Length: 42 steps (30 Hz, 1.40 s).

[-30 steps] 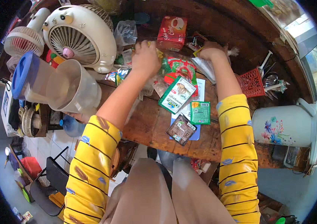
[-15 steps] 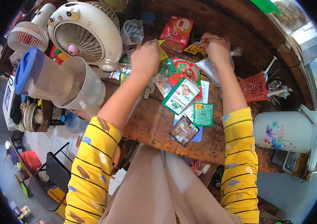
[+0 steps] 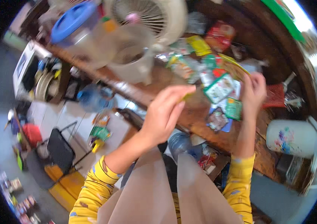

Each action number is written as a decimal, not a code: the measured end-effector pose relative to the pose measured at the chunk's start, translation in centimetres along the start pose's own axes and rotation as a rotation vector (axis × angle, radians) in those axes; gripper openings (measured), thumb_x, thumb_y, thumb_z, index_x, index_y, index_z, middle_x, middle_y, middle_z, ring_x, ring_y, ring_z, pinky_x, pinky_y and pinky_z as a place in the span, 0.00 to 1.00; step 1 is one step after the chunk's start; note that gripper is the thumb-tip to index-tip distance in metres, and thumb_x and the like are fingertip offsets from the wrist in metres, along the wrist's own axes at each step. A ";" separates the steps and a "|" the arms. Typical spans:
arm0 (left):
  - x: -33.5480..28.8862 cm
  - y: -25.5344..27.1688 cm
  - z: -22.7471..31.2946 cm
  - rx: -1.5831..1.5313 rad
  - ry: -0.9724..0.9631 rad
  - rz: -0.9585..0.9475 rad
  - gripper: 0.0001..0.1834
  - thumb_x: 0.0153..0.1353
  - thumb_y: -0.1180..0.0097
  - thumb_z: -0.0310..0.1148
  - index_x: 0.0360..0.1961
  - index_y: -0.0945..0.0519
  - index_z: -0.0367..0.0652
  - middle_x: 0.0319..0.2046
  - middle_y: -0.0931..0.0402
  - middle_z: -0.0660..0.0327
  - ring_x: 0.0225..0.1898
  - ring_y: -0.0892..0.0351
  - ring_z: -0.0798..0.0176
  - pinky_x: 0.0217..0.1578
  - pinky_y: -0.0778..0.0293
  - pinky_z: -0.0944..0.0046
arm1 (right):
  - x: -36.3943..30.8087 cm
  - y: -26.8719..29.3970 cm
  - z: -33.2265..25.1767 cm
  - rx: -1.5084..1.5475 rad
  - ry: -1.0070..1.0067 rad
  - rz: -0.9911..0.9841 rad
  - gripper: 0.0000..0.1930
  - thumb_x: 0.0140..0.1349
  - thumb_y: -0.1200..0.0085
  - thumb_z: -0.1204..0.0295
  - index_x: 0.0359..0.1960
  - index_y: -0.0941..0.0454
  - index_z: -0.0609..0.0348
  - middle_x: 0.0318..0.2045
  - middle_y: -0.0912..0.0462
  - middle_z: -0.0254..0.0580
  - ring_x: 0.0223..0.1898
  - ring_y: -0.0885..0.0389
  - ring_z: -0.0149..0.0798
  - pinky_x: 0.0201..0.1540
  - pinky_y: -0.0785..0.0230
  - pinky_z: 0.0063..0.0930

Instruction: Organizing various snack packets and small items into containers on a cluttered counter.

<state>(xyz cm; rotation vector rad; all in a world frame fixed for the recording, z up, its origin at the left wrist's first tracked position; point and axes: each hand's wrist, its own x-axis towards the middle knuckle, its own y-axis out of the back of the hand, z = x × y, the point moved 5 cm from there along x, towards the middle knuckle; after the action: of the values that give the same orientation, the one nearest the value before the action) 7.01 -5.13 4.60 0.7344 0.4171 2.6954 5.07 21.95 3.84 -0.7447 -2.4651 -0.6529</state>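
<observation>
My left hand (image 3: 164,114) is over the table's front edge, thumb and fingers pressed together on a small yellow scrap (image 3: 187,96). Above the table's right side, my right hand (image 3: 254,89) pinches a yellow-edged sachet (image 3: 234,64). Below that sachet lie a white-and-green sachet (image 3: 218,88), a green sachet (image 3: 233,109) and a dark brown sachet (image 3: 217,119). Behind them are a yellow packet (image 3: 199,45) and a red box (image 3: 220,36). Motion blurs much of the picture.
A clear jug with a blue lid (image 3: 74,23) and a pale bucket (image 3: 130,69) stand left, before a white fan (image 3: 177,22). At right are a red basket (image 3: 275,96) and a white flowered container (image 3: 291,138). Crumpled wrappers (image 3: 100,133) lie by a black chair (image 3: 65,149).
The view has swung left. My left hand has come back from the far packets to the table's front edge with a yellow scrap. My right hand has drawn nearer, holding the yellow-edged sachet.
</observation>
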 end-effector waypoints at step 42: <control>-38.0 22.1 -19.5 0.491 0.855 0.128 0.12 0.57 0.54 0.30 0.42 0.23 0.41 0.36 0.24 0.50 0.38 0.25 0.47 0.40 0.29 0.55 | -44.0 -35.7 -14.1 -0.158 0.545 -0.968 0.06 0.44 0.49 0.74 0.26 0.29 0.53 0.22 0.29 0.34 0.29 0.30 0.38 0.32 0.40 0.33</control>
<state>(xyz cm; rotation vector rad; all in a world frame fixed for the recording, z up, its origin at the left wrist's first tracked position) 22.91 -43.10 -20.31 -0.3688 1.2861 2.9290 20.13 -28.82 -20.73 0.5994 -2.1368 -1.1914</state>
